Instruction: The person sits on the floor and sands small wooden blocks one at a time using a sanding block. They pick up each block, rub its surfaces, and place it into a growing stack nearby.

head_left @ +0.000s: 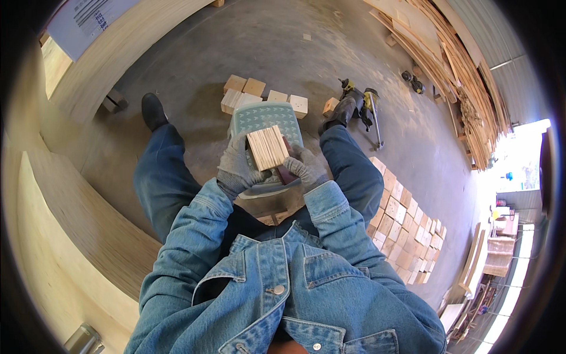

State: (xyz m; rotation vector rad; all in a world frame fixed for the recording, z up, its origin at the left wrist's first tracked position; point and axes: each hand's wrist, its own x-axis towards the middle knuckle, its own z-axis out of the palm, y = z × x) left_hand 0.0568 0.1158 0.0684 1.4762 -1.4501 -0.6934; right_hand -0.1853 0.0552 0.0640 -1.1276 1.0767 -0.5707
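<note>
A squarish wooden block (268,147) with a striped grain is held up between my two grey-gloved hands, over a pale green plastic stool (253,112) with a textured top. My left hand (239,166) is closed round the block's left side and lower corner. At its right edge, my right hand (308,169) is closed on a dark red flat piece (286,175), perhaps sandpaper, that lies against the block. The right thumb touches the block's lower right corner. Part of the red piece is hidden behind the block and the fingers.
Several wooden blocks (254,87) lie beyond the stool. Many more are packed in rows (407,227) beside my right leg. A yellow-and-black power tool (370,103) lies by my right foot. Wood panels (76,218) stand at left; long boards (471,76) are stacked at far right.
</note>
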